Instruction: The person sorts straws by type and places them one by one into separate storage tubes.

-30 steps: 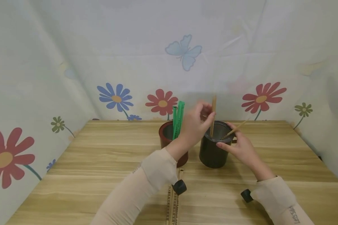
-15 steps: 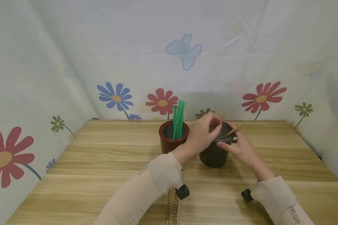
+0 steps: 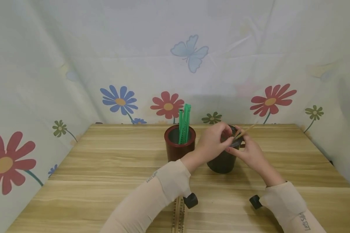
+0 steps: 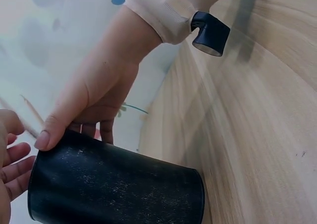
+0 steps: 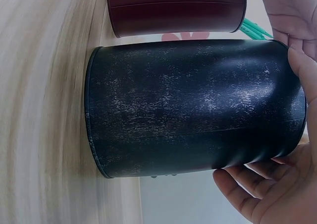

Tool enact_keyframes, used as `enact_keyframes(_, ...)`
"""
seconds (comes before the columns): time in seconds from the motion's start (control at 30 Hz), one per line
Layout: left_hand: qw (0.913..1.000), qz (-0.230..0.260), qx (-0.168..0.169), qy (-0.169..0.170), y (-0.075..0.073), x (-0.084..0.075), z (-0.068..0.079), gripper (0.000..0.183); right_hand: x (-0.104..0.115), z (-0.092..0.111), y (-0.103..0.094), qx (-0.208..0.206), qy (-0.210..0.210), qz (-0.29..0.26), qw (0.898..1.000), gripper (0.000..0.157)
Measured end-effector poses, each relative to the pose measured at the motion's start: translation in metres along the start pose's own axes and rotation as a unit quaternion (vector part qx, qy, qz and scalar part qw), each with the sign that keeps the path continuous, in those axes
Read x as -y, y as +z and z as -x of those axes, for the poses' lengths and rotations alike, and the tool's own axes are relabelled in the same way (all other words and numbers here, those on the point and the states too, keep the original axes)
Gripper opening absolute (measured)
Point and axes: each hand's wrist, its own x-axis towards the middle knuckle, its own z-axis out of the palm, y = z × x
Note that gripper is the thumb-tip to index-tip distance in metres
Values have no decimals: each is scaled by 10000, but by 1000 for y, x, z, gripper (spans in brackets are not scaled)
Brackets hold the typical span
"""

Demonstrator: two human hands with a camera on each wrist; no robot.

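Observation:
A black cylindrical holder (image 3: 221,161) stands upright on the table. My right hand (image 3: 252,153) grips it near the rim, thumb on the near side and fingers round the far side, as the right wrist view shows with the right hand (image 5: 282,189). Over its mouth my left hand (image 3: 214,140) pinches a thin wooden stick (image 3: 237,132), like a chopstick, mostly hidden by the fingers. Another wooden stick (image 3: 248,130) leans out of the holder to the right. In the left wrist view, the left-hand fingers (image 4: 15,167) lie beside the black holder (image 4: 114,184).
A dark red holder (image 3: 180,150) with several green, printed sticks (image 3: 185,124) stands just left of the black one. Printed wooden strips (image 3: 178,216) lie on the wooden table (image 3: 90,181) in front, partly under the left sleeve. A flowered cloth (image 3: 140,64) hangs behind.
My left hand has moved down and right, from holding wooden sticks upright above the black holder to its mouth, beside the leaning stick. The right hand has stayed in place.

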Motion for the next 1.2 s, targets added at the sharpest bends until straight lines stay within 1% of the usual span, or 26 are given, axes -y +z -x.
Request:
enact_keyframes(0.13,9998,-152,95,35,-2,-2,0,17,1,0,-1,-5,-4,121,9999,81)
enact_keyframes(0.27,9998,-113,169,4,-9,-6,1,18,1,1,-2,35,27,94,9999,82)
enact_keyframes(0.5,9997,179,107,117,-29,-16,6,20,1,1,-1,-30,5,59,10000,82)
enact_keyframes(0.67,9994,291,83,187,-45,-21,14,21,2,1,0,-27,49,1,10000,83)
enact_keyframes(0.8,9992,316,135,180,-58,-24,28,22,3,2,0,46,174,-42,9998,84)
enact_keyframes(0.93,9989,400,242,87,-66,-24,48,21,4,2,0,40,239,-32,9997,86)
enact_keyframes(1.07,9978,558,355,64,-69,-20,71,19,4,2,0,-6,250,5,9997,86)
enact_keyframes(1.17,9963,699,478,-113,-70,-15,88,19,4,2,0,-3,264,-4,9997,87)
enact_keyframes(1.2,9955,759,527,-222,-70,-13,94,19,4,2,0,3,276,1,9996,87)
